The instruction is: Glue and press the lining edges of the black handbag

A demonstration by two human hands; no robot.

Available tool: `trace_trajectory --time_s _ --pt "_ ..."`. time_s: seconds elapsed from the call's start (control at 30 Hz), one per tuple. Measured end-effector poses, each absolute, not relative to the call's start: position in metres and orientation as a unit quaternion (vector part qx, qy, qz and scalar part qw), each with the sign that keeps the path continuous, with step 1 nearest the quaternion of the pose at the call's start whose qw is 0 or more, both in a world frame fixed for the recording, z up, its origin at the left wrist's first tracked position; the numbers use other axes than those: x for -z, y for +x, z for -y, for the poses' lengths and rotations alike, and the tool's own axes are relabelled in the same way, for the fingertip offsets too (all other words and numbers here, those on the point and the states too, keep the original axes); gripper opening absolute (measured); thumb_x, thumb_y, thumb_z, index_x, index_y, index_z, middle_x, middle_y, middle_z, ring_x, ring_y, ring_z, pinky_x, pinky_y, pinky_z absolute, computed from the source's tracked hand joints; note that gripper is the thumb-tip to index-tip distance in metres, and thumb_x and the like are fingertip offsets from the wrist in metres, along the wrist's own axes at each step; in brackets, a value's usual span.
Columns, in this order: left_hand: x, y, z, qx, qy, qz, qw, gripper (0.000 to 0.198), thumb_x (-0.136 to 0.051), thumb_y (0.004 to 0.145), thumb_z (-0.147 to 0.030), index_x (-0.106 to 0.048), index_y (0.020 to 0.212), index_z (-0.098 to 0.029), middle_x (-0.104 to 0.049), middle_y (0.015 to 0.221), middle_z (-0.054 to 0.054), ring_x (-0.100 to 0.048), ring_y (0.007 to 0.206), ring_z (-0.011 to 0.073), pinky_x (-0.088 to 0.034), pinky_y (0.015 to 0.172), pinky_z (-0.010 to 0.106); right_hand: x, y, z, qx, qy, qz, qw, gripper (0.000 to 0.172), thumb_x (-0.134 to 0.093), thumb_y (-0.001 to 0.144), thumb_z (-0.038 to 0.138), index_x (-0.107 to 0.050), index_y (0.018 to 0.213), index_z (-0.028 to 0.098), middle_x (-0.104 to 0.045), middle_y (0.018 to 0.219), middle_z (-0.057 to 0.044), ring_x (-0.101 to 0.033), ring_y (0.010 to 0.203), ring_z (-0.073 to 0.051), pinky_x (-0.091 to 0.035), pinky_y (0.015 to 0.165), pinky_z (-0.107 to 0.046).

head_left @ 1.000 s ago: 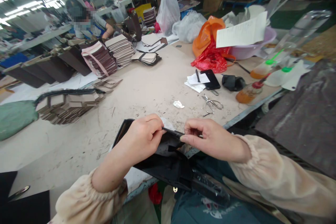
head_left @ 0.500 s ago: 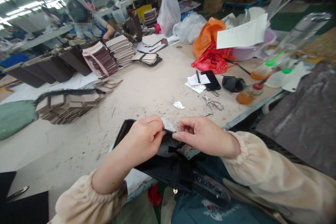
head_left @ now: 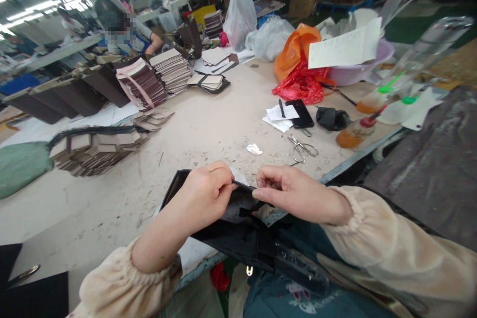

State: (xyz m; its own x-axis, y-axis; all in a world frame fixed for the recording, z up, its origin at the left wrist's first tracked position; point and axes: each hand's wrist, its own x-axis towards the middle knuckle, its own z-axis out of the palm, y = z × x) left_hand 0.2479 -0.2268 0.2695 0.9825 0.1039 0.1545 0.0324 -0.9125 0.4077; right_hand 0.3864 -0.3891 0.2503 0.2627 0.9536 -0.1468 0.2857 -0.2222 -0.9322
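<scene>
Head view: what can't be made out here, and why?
Head view: edge of the black, flexible item, hidden where the left hand covers it.
Head view: writing on the white, rectangular paper sheet, too small and blurred.
Head view: part of the lilac, rounded plastic basin, hidden behind the sheet.
Head view: full outline of the green, rounded bundle, cut off by the picture's left edge.

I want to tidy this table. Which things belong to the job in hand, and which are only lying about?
In hand:
black piece, held by left hand, right hand at its edge

Probably lying about:
phone
red bag
white scrap
</scene>
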Motion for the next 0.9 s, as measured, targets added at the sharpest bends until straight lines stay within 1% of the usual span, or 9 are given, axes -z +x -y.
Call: trace_trajectory --time_s 0.13,0.2,0.23,0.33,0.43,0.57,0.67,0.77,0.9 --pt "-0.27 0.247 0.228 -0.084 0.972 -0.03 0.215 0.013 -0.052 0.083 -0.011 -0.059 0.072 -0.016 -0.063 0.082 0.004 -0.059 0.076 0.0126 -0.047 0.07 0.024 -0.25 0.385 0.402 -0.425 -0.654 0.453 0.432 0.012 -0.058 0.081 0.024 -0.051 0.075 0.018 -0.047 0.06 0.006 -0.044 0.057 -0.008 -0.036 0.053 -0.021" --pt "-0.271 0.246 0.229 -0.085 0.972 -0.027 0.219 0.013 -0.052 0.083 -0.011 -0.058 0.072 -0.016 -0.063 0.082 0.004 -0.059 0.075 0.0126 -0.047 0.069 0.024 -0.248 0.384 0.405 -0.42 -0.65 0.446 0.449 0.008 -0.058 0.082 0.024 -0.054 0.082 0.017 -0.049 0.063 0.005 -0.045 0.057 -0.008 -0.037 0.053 -0.021" --pt "-0.271 0.245 0.229 -0.084 0.971 -0.026 0.221 0.013 -0.052 0.083 -0.011 -0.058 0.072 -0.016 -0.063 0.082 0.004 -0.059 0.075 0.0127 -0.047 0.069 0.024 -0.247 0.383 0.405 -0.406 -0.651 0.448 0.459 0.009 -0.059 0.082 0.024 -0.056 0.087 0.017 -0.051 0.065 0.004 -0.047 0.059 -0.009 -0.039 0.054 -0.021" --pt "-0.27 0.245 0.228 -0.076 0.971 -0.033 0.223 0.013 -0.052 0.083 -0.011 -0.058 0.073 -0.016 -0.063 0.082 0.004 -0.059 0.075 0.0126 -0.047 0.07 0.025 -0.246 0.382 0.406 -0.338 -0.659 0.472 0.479 0.022 -0.059 0.082 0.02 -0.06 0.103 0.016 -0.057 0.075 0.001 -0.053 0.067 -0.01 -0.045 0.063 -0.023" --pt "-0.269 0.246 0.228 -0.071 0.971 -0.037 0.224 0.012 -0.052 0.083 -0.011 -0.058 0.073 -0.016 -0.062 0.082 0.004 -0.058 0.075 0.0126 -0.046 0.07 0.025 -0.246 0.382 0.406 -0.295 -0.665 0.493 0.478 0.025 -0.06 0.082 0.02 -0.063 0.106 0.016 -0.06 0.083 -0.002 -0.056 0.071 -0.011 -0.046 0.068 -0.024" --pt "-0.269 0.25 0.227 -0.081 0.971 -0.034 0.224 0.015 -0.052 0.083 -0.01 -0.057 0.07 -0.015 -0.061 0.08 0.004 -0.057 0.075 0.0128 -0.046 0.069 0.025 -0.249 0.38 0.4 -0.227 -0.703 0.498 0.454 0.02 -0.057 0.087 0.03 -0.068 0.098 0.017 -0.063 0.083 -0.003 -0.057 0.073 -0.013 -0.044 0.068 -0.025" --pt "-0.269 0.251 0.227 -0.084 0.971 -0.036 0.22 0.015 -0.051 0.083 -0.01 -0.057 0.07 -0.015 -0.061 0.079 0.004 -0.057 0.074 0.0128 -0.045 0.068 0.025 -0.249 0.376 0.391 -0.182 -0.727 0.499 0.434 0.018 -0.06 0.085 0.033 -0.07 0.082 0.018 -0.063 0.074 -0.002 -0.056 0.071 -0.013 -0.041 0.067 -0.025" --pt "-0.27 0.251 0.227 -0.079 0.972 -0.042 0.216 0.014 -0.052 0.083 -0.011 -0.058 0.072 -0.015 -0.061 0.079 0.004 -0.057 0.075 0.0133 -0.045 0.069 0.026 -0.251 0.375 0.383 -0.171 -0.729 0.504 0.432 0.019 -0.06 0.085 0.026 -0.067 0.069 0.017 -0.059 0.066 0.0 -0.054 0.067 -0.011 -0.039 0.063 -0.024" --pt "-0.27 0.252 0.227 -0.077 0.973 -0.047 0.214 0.013 -0.052 0.083 -0.013 -0.059 0.072 -0.015 -0.061 0.079 0.004 -0.058 0.075 0.0136 -0.046 0.069 0.026 -0.253 0.378 0.382 -0.202 -0.712 0.513 0.434 0.017 -0.058 0.084 0.017 -0.067 0.068 0.016 -0.06 0.065 0.001 -0.056 0.067 -0.011 -0.039 0.064 -0.023"
